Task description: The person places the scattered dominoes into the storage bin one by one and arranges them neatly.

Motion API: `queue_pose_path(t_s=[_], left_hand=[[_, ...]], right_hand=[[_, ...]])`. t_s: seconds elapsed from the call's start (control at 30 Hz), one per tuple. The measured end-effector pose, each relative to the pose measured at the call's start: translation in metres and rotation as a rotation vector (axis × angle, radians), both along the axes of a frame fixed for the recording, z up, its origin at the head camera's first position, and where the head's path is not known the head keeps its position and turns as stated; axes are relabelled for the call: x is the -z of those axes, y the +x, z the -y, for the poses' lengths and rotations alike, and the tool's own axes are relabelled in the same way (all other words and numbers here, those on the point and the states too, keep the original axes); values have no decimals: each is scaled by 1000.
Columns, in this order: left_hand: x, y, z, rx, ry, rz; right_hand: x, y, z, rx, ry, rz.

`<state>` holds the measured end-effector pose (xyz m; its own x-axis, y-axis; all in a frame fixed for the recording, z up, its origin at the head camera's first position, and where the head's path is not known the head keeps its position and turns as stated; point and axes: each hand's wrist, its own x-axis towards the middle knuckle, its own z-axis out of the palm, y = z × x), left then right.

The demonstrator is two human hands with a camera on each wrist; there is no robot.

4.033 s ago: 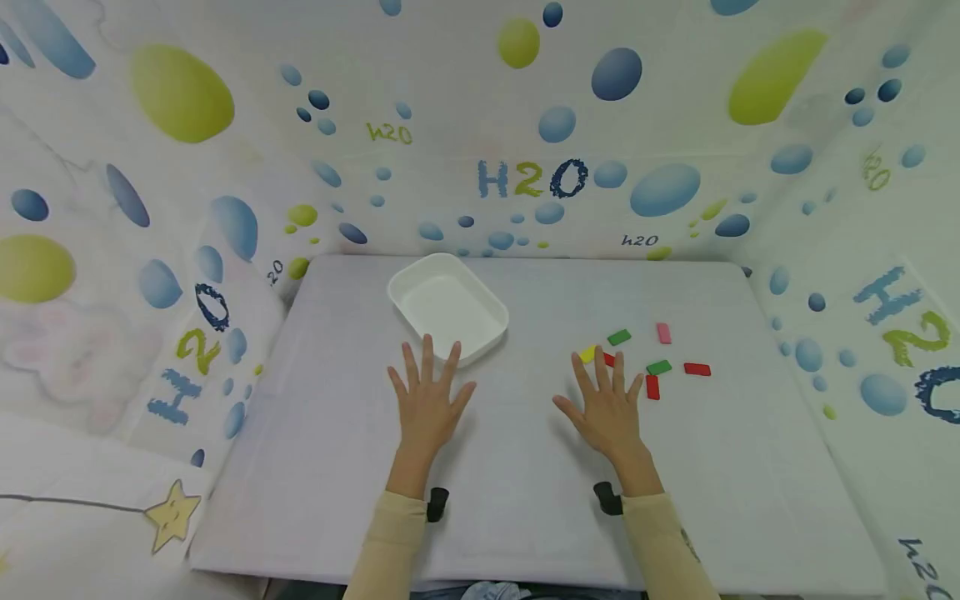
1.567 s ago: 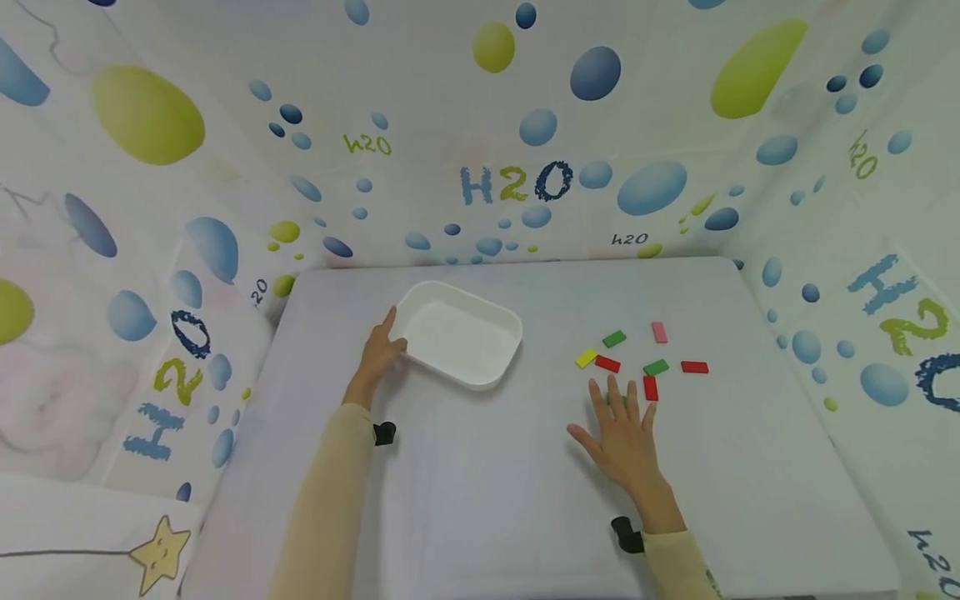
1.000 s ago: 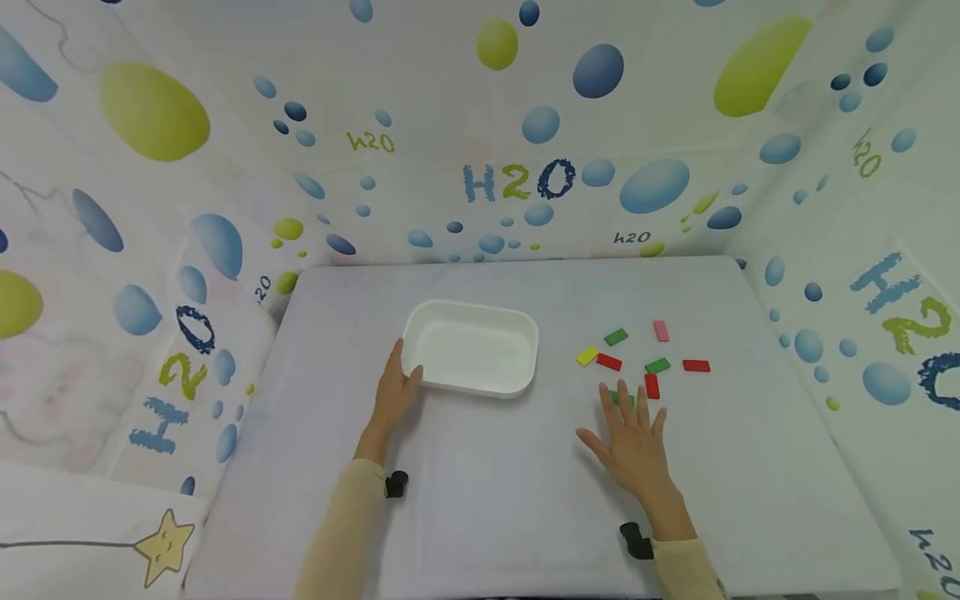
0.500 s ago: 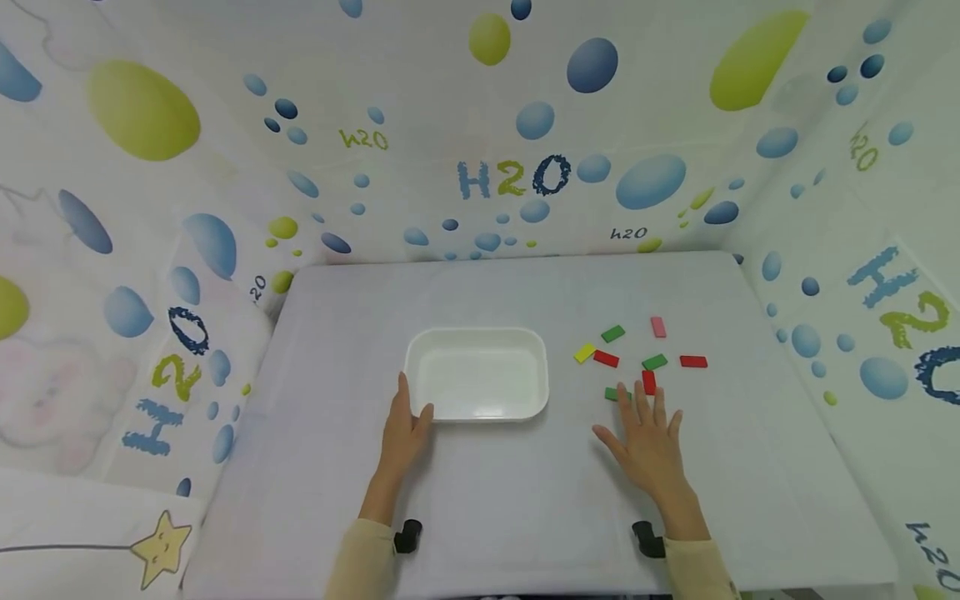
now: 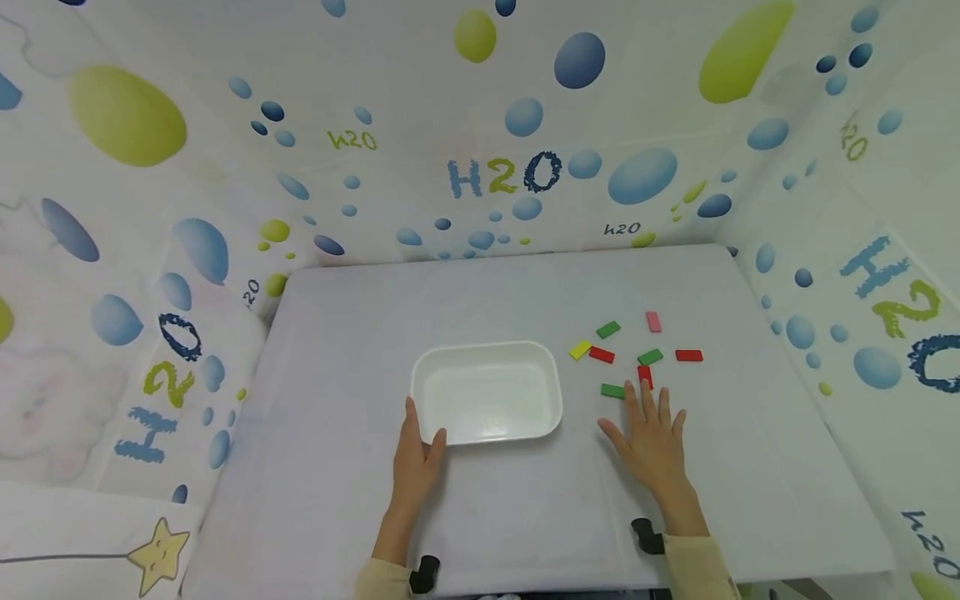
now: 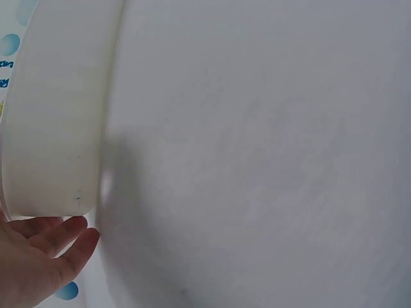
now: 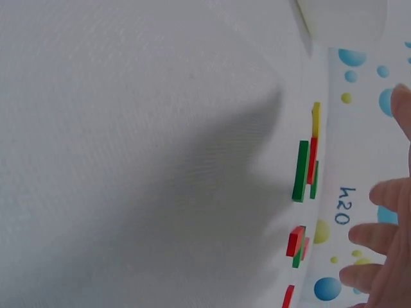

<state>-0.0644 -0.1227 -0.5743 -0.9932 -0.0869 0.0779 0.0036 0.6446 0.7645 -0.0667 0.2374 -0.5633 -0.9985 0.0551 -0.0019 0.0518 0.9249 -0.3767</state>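
Observation:
A shallow white plastic tray (image 5: 487, 392) lies on the table, its long side facing me. My left hand (image 5: 415, 467) holds its near left corner, thumb at the front edge and fingers along the left side. In the left wrist view, fingertips (image 6: 77, 240) touch the end of the tray's wall. My right hand (image 5: 654, 446), fingers spread and holding nothing, hovers over the table just in front of several small flat blocks. Nearest to it are a red block (image 5: 645, 377) and a green block (image 5: 612, 391), both partly behind its fingertips in the head view.
Beyond the right hand lie a yellow block (image 5: 580, 349), a red block (image 5: 602, 355), a green block (image 5: 608, 330), a pink block (image 5: 654, 322) and another red block (image 5: 688, 355). A white cloth covers the table (image 5: 337, 350). Patterned sheets (image 5: 405, 183) enclose its back and sides.
My left hand took hold of the tray, turned it from slanted to nearly square and drew it nearer and rightward. My right hand drifted slightly right and back; the blocks stayed put.

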Motion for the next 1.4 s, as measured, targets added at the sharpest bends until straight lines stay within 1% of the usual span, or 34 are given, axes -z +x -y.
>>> queue_pose_path(t_s=[0.1,0.23,0.33,0.43,0.5,0.57,0.67,0.73,0.97,1.17,1.3,1.4], left_hand=[[2,3,-3,-22,1,-34],[3,4,-5,-32,17,-54],[3,3,-5,-28,26,-61],[5,1,-3,-17,35,-65],[6,-1,0,-9,34,-68],[7,-2,2,5,54,-67],[9,-3,5,23,71,-62],[9,-4,6,37,86,-56],[11,-5,7,61,109,-28],[12,-6,7,60,112,-52],[11,-8,7,81,124,-82],[11,-9,5,92,125,-101]], right_hand=[[1,-4,4,64,7,-40],[5,-12,11,233,2,-103],[8,-21,16,353,-20,-127],[10,-29,22,421,-42,-115],[12,-34,26,450,-67,-80],[15,-38,30,477,-91,-44],[18,-44,36,501,-114,13],[19,-46,38,508,-114,34],[22,-50,39,514,-110,47],[26,-51,36,514,-111,42],[28,-53,35,510,-111,26],[28,-53,34,509,-104,30]])
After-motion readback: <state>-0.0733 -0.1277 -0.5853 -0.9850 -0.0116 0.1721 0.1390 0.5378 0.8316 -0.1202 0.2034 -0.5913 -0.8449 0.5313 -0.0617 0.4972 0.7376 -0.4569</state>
